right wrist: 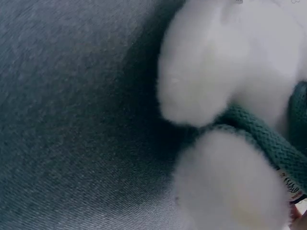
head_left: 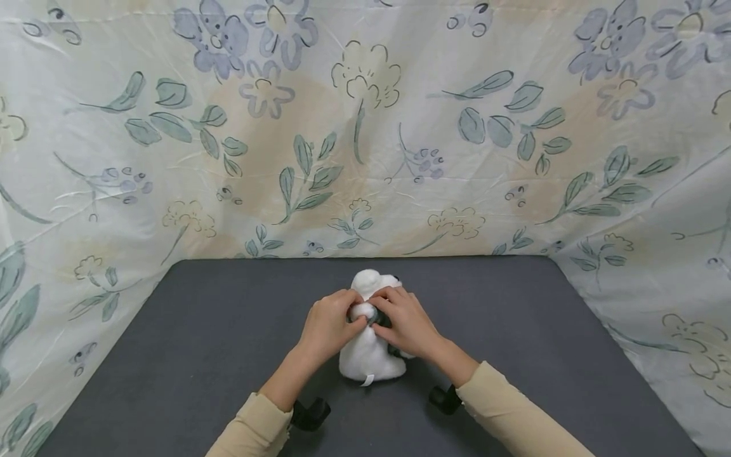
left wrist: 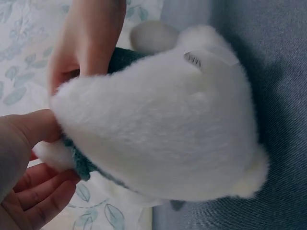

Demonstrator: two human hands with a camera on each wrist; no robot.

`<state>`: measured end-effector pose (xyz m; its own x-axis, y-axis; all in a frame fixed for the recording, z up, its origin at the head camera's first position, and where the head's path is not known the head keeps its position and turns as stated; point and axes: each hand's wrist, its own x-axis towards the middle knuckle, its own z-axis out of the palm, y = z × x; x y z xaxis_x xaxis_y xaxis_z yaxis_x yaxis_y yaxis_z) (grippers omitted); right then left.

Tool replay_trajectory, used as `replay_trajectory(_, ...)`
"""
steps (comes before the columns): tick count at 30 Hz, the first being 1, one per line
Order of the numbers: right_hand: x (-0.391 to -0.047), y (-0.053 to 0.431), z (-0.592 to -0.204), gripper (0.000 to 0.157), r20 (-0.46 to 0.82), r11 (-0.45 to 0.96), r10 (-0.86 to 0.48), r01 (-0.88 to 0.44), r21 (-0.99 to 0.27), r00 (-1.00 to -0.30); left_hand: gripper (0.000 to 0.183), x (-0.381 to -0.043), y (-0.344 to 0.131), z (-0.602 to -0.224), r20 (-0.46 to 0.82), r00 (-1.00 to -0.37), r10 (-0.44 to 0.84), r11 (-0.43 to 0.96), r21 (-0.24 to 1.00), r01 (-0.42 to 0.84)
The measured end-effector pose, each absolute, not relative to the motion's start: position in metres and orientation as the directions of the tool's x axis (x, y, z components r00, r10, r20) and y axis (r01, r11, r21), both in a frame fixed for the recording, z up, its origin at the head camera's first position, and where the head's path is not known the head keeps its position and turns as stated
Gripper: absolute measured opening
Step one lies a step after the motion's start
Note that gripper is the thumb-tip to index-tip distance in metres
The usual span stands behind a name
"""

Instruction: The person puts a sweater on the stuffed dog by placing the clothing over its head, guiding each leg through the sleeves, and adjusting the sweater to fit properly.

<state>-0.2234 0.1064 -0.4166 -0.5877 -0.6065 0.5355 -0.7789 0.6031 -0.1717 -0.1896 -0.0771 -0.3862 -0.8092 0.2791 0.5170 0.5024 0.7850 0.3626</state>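
A white plush toy (head_left: 368, 355) sits on the grey table with its back and small white tag (head_left: 367, 381) toward me. A green knitted garment (left wrist: 124, 58) wraps part of its body. My left hand (head_left: 331, 324) holds the toy's upper left side. In the left wrist view, its thumb and fingers lie around a white paw (left wrist: 53, 154) beside the green knit edge. On the other side, my right hand (head_left: 404, 320) grips the green knit near the neck. The right wrist view shows a knitted band (right wrist: 273, 143) with a printed label; most right fingers are hidden there.
The dark grey table (head_left: 240, 317) extends around the toy. A floral cloth (head_left: 365, 139) hangs behind and along both sides. Black wrist-camera mounts (head_left: 311, 414) stick out below both forearms, close to the tabletop.
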Motion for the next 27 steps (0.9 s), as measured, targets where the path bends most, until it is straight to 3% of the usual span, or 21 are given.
replay_trajectory(6, -0.222, 0.105, -0.418, 0.037, 0.523, 0.663, -0.596, -0.741, -0.106, -0.608, 0.01, -0.189, -0.077, -0.389, 0.554, -0.791, 0.26, 0.779, 0.364, 0.511)
replay_trajectory(17, -0.22, 0.109, -0.414, 0.041, 0.393, 0.743, -0.586, -0.663, -0.087, -0.709, 0.009, -0.186, -0.079, -0.381, 0.582, -0.77, 0.262, 0.785, 0.336, 0.521)
replay_trajectory(27, -0.221, 0.116, -0.417, 0.045, 0.353, 0.746, -0.592, -0.658, -0.1, -0.725, 0.01, -0.187, -0.079, -0.381, 0.568, -0.782, 0.258, 0.789, 0.343, 0.51)
